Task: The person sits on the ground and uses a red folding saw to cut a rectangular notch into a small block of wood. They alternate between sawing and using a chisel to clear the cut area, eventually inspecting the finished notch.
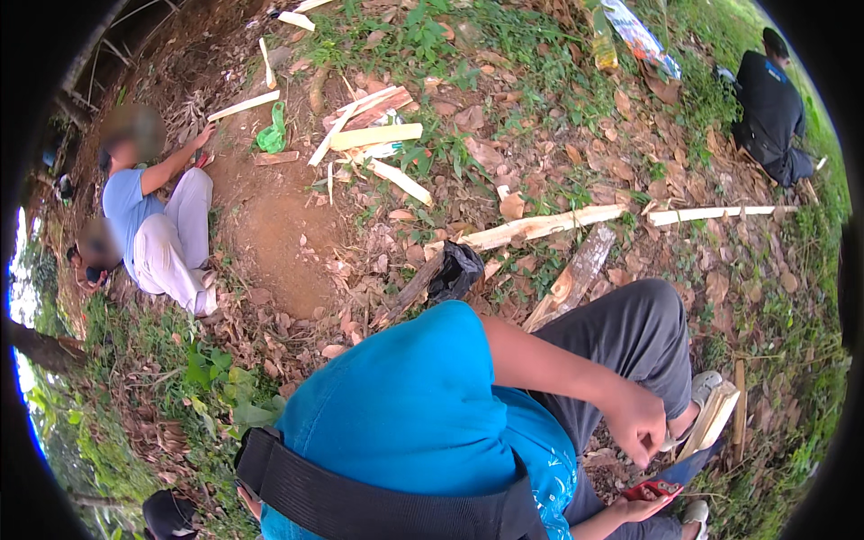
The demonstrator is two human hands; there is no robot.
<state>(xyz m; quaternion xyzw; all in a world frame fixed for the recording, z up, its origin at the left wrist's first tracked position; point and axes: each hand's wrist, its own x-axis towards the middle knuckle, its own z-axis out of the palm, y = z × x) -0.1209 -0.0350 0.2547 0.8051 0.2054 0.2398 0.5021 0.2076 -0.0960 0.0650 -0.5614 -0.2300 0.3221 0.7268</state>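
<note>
Leaf litter (pixel 621 162) and low green weeds (pixel 427 40) carpet the outdoor ground, with a bare earth patch (pixel 279 243) at nine o'clock, a person in light blue (pixel 126 202) sitting just beyond it and another in black (pixel 769 112) at two. Pale split sticks (pixel 373 137) lie heaped at eleven, near a green plastic bag (pixel 272 132). Now to four o'clock: a split wood block (pixel 711 418), pale cream, straight-grained and rough-edged, slants up just beside a sandalled foot (pixel 705 387). The left hand (pixel 637 423) hangs near it, fingers curled inward; whether anything is pinched there, I cannot tell. At five, the right hand (pixel 634 510) grips a red handle (pixel 652 490), and its dark bluish blade (pixel 691 465) points toward two o'clock, passing close to the block's lower end; contact is unclear.
</note>
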